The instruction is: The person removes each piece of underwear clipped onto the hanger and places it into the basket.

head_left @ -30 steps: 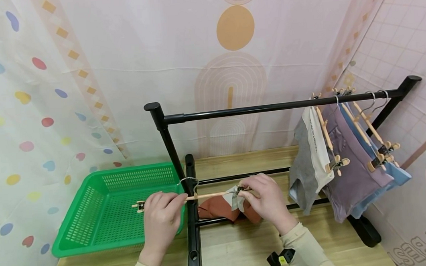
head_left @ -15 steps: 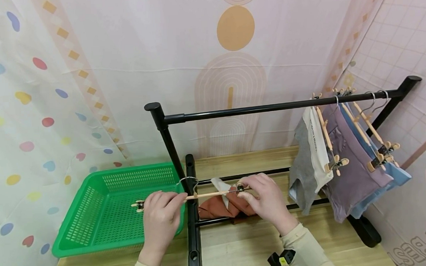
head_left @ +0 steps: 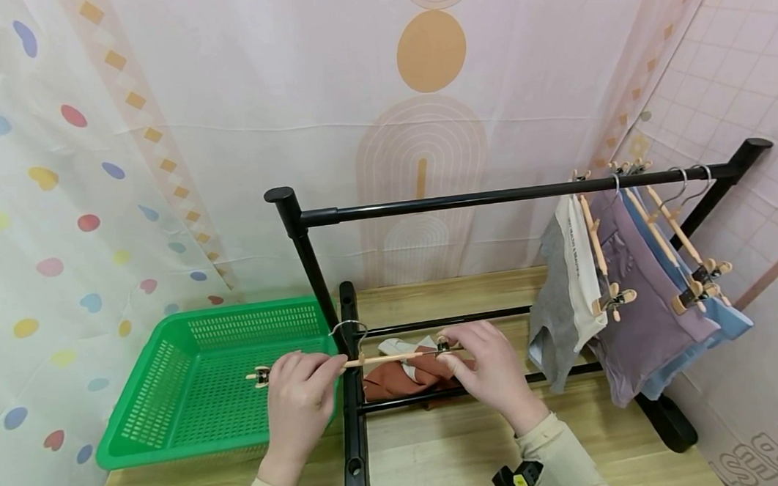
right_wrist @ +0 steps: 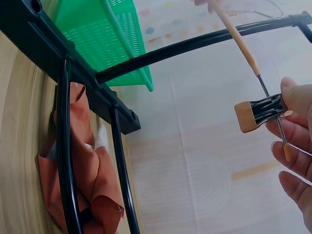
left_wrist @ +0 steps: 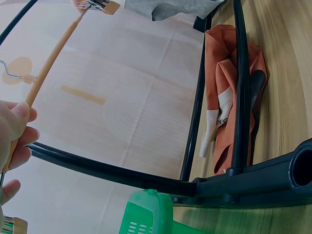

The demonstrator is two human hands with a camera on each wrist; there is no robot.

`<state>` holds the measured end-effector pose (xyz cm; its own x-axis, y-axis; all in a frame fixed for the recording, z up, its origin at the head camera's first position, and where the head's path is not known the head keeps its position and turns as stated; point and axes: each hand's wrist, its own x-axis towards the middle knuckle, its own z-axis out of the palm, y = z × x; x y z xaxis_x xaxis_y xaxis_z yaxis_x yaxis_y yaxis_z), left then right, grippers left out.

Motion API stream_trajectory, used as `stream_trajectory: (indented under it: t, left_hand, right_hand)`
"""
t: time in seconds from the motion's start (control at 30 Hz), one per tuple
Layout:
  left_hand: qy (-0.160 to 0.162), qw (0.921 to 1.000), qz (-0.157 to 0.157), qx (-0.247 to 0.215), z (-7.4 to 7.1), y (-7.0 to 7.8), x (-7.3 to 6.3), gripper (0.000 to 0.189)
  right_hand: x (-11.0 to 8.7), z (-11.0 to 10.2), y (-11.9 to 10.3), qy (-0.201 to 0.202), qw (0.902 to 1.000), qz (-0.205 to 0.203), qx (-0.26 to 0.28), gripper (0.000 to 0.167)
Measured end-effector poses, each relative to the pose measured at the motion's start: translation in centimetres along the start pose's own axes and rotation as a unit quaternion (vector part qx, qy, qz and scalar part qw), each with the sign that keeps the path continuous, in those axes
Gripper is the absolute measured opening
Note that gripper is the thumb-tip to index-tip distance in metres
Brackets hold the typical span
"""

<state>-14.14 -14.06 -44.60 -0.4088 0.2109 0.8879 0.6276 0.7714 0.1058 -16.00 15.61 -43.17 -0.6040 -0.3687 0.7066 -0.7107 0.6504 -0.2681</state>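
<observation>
A wooden clip hanger (head_left: 395, 358) with a metal hook lies level between my two hands, above the rack's base. My left hand (head_left: 298, 402) grips its bar near the left end; the left clip (head_left: 260, 376) sticks out past the knuckles. With thumb and fingers my right hand (right_wrist: 300, 126) pinches the right clip (right_wrist: 261, 113). No cloth shows in that clip. Beneath the hanger a crumpled rust-and-white garment (head_left: 392, 378) lies across the rack's lower bars. In the left wrist view dark lettering shows on its white part (left_wrist: 224, 105).
A black clothes rack (head_left: 479, 200) spans the table. At its right end hang several garments (head_left: 641, 274) on clip hangers, in grey, white, purple and blue. A green basket (head_left: 132, 374) stands left of the rack. The wooden table (head_left: 433, 453) extends in front.
A white piece of cloth hanging under the right clip has dropped away and now lies on the rust cloth below. Both hands have stayed nearly in place on the hanger.
</observation>
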Motion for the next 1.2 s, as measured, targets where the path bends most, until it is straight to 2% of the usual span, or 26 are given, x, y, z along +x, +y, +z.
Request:
stream_trajectory:
  t: [0.13,0.27,0.4,0.73,1.2]
  left_hand:
    - [-0.002,1.0000,-0.005,-0.001,0.1,0.1,0.0,0.033]
    - [-0.005,0.9999,-0.007,-0.007,0.3,0.3,-0.1,0.033]
    - [-0.008,0.9999,-0.006,-0.011,0.5,0.5,0.0,0.033]
    - [-0.007,0.9998,0.002,-0.020,1.0,1.0,0.0,0.032]
    - [-0.015,0.9996,0.009,-0.024,1.1,1.4,0.0,0.034]
  right_hand:
    - [0.0,-0.2,-0.1,-0.015,0.9998,0.013,-0.002,0.037]
    - [0.0,-0.3,-0.3,-0.030,0.9991,0.029,0.000,0.052]
    - [0.1,-0.2,-0.6,-0.033,0.9992,0.024,-0.004,0.061]
    - [0.3,0.1,-1.4,-0.026,0.9985,-0.040,-0.028,0.053]
    - [-0.3,0.2,-1.2,-0.046,0.9977,-0.037,-0.032,0.038]
